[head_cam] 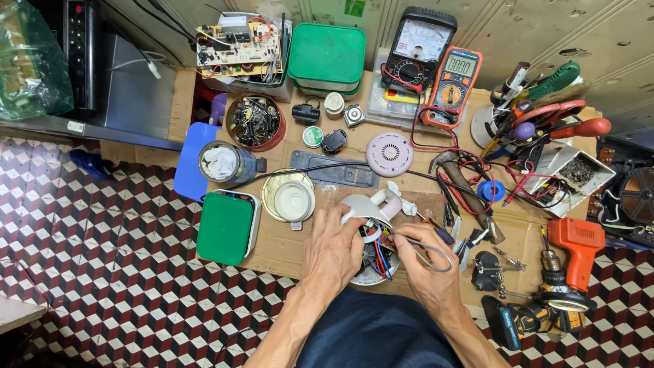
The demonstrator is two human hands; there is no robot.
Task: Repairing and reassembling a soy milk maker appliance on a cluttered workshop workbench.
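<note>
My left hand (335, 247) grips a small opened white appliance (371, 208) with coloured wires showing inside, holding it over a brown cardboard sheet (286, 249). My right hand (424, 262) is closed on the loop handles of small scissors or pliers (436, 253), whose tip reaches into the wires at the appliance's middle. The tip itself is hidden between my fingers. A round perforated white cover (390, 153) lies just beyond the appliance.
A green-lidded box (225, 227) and a tin with a white cup (289, 197) lie left. An orange soldering gun (576, 249), a hammer (463, 185), two multimeters (436, 65), a tool holder (531, 119) and a bowl of parts (255, 123) crowd the back and right. Patterned tile floor surrounds.
</note>
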